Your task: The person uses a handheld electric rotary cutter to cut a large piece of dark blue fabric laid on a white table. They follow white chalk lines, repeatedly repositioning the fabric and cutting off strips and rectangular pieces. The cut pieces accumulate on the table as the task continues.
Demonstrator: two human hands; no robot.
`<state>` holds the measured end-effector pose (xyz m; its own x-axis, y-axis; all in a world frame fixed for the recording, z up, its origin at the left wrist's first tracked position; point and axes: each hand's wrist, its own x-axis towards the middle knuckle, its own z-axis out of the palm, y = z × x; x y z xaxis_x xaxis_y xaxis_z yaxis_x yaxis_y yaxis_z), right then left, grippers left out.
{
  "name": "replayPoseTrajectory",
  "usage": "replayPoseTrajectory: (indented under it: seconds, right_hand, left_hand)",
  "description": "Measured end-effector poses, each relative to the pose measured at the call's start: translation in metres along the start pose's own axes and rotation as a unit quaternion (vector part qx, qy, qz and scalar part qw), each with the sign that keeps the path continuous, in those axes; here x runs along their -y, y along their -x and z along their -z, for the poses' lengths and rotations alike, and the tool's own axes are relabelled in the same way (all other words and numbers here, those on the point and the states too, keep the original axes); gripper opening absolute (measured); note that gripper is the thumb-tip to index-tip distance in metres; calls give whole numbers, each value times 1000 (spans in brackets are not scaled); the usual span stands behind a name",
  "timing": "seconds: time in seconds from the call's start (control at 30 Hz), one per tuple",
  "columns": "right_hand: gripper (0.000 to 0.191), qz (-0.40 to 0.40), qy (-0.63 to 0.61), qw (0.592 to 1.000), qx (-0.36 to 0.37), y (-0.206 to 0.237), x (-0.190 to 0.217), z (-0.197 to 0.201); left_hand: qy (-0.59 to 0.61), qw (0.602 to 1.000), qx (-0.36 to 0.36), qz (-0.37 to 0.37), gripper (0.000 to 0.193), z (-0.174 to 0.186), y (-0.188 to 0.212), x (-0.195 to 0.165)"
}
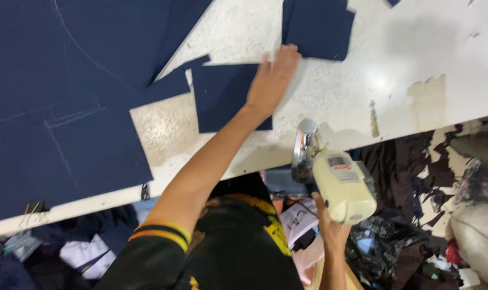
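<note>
My left hand (pixel 270 78) reaches across the white speckled table (pixel 330 102), fingers flat on the edge of a cut dark navy fabric piece (pixel 318 27). Just under my wrist lies another navy cut piece (pixel 222 96). A large stack of navy fabric with chalk lines (pixel 61 102) covers the left of the table. My right hand (pixel 330 228) holds a cream-coloured electric fabric cutter (pixel 340 182) by its lower end, with the metal head (pixel 306 147) at the table's near edge.
Below the table edge lie dark fabric scraps and black plastic (pixel 405 236), plus white and pink bundles at the right (pixel 477 231). A metal clip (pixel 31 209) sits on the fabric stack's near edge. Worn patches (pixel 427 99) mark the tabletop.
</note>
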<state>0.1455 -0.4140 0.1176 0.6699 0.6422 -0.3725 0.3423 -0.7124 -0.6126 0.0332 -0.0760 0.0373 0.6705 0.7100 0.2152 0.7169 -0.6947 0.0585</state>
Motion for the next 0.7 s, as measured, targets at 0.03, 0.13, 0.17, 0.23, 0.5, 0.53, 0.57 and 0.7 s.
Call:
replayPoseTrajectory:
  seconds: [0.03,0.13,0.17,0.23,0.5,0.53,0.57,0.7]
  right_hand:
    - [31,18,14,1000,-4,0,0,-1]
    - [29,222,98,968,-70,-1,0,-5]
    - [29,310,133,936,-97,-1,0,-5]
    - [32,237,101,962,-85,0,0,-6]
    - [37,131,-11,990,-45,-3,7,2]
    - [39,86,-48,995,-33,-7,9,3]
    - [41,39,-82,996,-22,-9,12,5]
    - [30,41,-87,995,-10,-23,22,7]
  left_hand:
    - [-10,1000,-4,-12,64,-7,-21,-8]
    - [-28,999,-12,-26,63,-23,-72,-21]
    - [-23,999,-12,-20,60,-26,-84,-26]
    - [-30,999,-13,-29,55,-29,-101,-21]
    - [-11,995,-85,-59,47,0,-71,45]
    - [-3,994,-98,-57,49,10,-49,57]
    - [10,992,-111,-54,51,22,-15,60]
    - [-14,999,32,2,58,60,106,51]
